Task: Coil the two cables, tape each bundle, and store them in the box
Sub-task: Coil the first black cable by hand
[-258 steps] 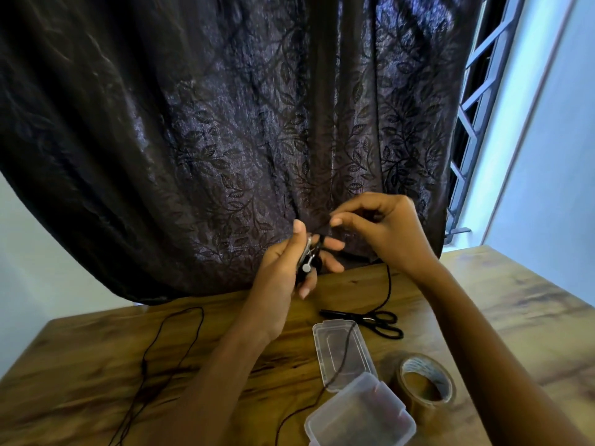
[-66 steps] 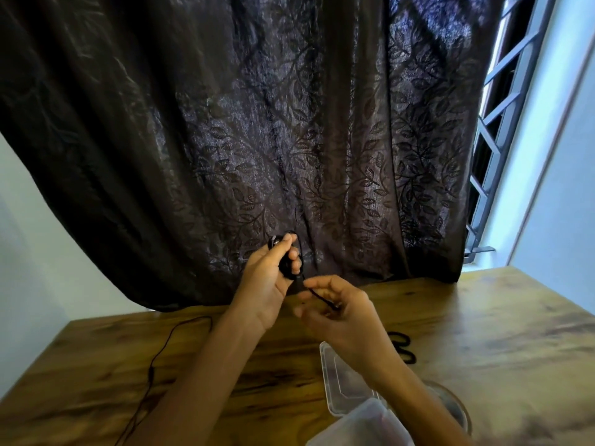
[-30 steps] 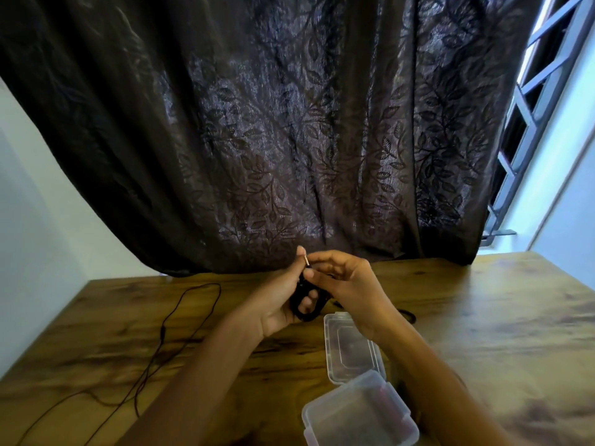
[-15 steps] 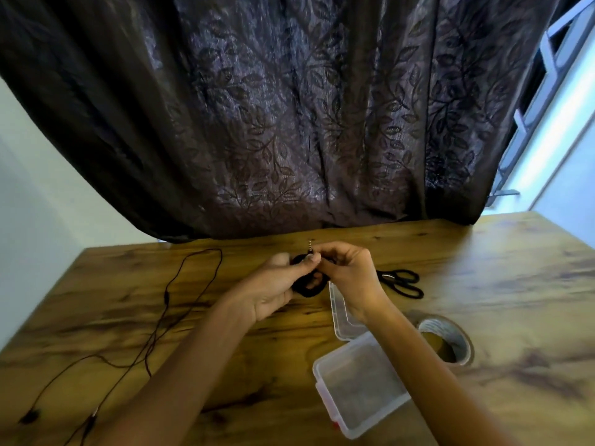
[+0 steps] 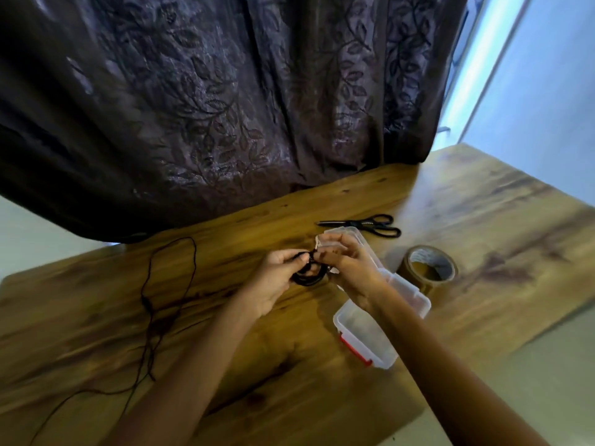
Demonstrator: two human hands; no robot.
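Left hand (image 5: 273, 278) and right hand (image 5: 349, 268) are both pinching the coil (image 5: 307, 277) above the desk (image 5: 483, 220), beside the box (image 5: 370, 336).

Box (image 5: 370, 336) right of loose cable (image 5: 151, 304) — tape (image 5: 428, 268), scissors (image 5: 370, 224) beyond.

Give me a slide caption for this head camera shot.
Left hand and right hand grip a coiled black cable over the table, near open box, tape roll, scissors.

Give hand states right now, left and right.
Left hand: closed, gripping the coiled black cable.
Right hand: closed, pinching the same coil.
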